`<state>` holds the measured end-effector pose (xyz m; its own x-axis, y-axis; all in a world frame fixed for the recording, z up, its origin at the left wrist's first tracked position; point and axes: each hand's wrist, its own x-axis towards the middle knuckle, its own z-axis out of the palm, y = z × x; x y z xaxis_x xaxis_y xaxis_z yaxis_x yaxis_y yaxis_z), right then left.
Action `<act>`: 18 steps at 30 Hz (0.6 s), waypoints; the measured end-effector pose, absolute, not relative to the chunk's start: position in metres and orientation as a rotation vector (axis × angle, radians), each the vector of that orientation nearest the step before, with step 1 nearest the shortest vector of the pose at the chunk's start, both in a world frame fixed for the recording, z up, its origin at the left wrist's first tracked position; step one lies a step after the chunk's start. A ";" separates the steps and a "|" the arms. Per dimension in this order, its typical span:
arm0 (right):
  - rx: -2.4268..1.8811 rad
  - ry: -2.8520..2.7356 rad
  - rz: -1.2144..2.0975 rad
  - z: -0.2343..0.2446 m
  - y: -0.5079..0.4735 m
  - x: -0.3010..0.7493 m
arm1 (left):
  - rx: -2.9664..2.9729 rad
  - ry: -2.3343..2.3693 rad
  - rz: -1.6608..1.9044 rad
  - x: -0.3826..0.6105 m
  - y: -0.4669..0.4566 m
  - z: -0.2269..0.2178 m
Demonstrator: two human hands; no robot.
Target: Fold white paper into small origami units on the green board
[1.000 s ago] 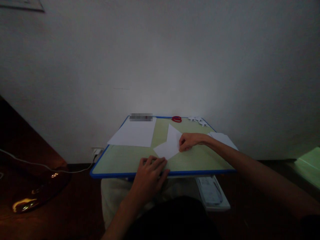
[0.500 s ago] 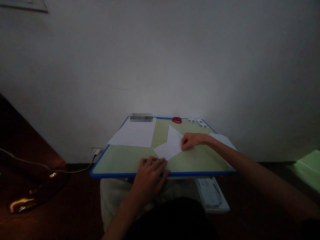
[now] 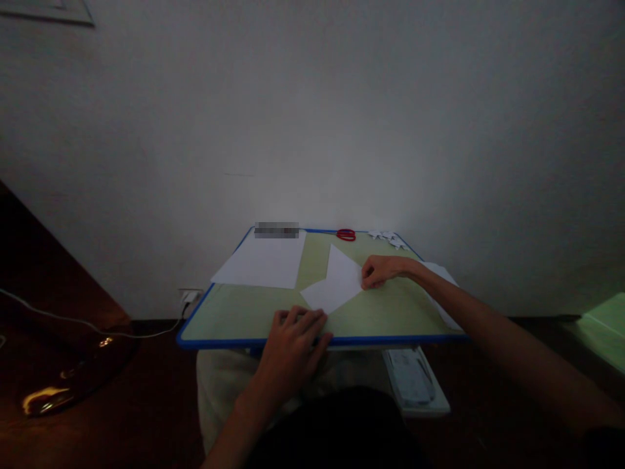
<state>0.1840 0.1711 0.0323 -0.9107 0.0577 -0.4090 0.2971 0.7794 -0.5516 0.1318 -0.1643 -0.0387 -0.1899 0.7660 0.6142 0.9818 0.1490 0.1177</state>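
A folded white sheet of paper [image 3: 336,284] lies on the small green table [image 3: 244,312] with a blue rim. My right hand [image 3: 383,270] rests at the paper's right corner, fingers curled and pressed down on its edge. My left hand [image 3: 291,345] lies at the table's near edge, fingers stretched flat, the fingertips just touching the paper's near corner.
A flat white sheet [image 3: 263,264] lies at the back left, red scissors [image 3: 346,234] and small white paper pieces [image 3: 389,239] at the back edge, more white paper [image 3: 439,280] under my right forearm. A wall stands close behind. A cable [image 3: 88,322] runs along the dark floor at left.
My right hand has slid to the right along the paper's edge to its right corner. The left hand has stayed put.
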 end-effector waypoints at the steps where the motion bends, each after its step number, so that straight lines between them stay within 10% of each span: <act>1: 0.267 2.605 -0.891 0.032 0.175 0.184 | -1.664 -2.021 -0.709 0.132 -0.164 -0.039; 18: 0.234 2.677 -0.864 0.023 0.202 0.191 | -1.649 -2.029 -0.723 0.133 -0.165 -0.038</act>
<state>0.1908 0.2017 0.0227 -0.9361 0.0571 -0.3470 0.2493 0.8038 -0.5401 0.1331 -0.1654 -0.0384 -0.2039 0.7574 0.6203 0.9790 0.1590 0.1276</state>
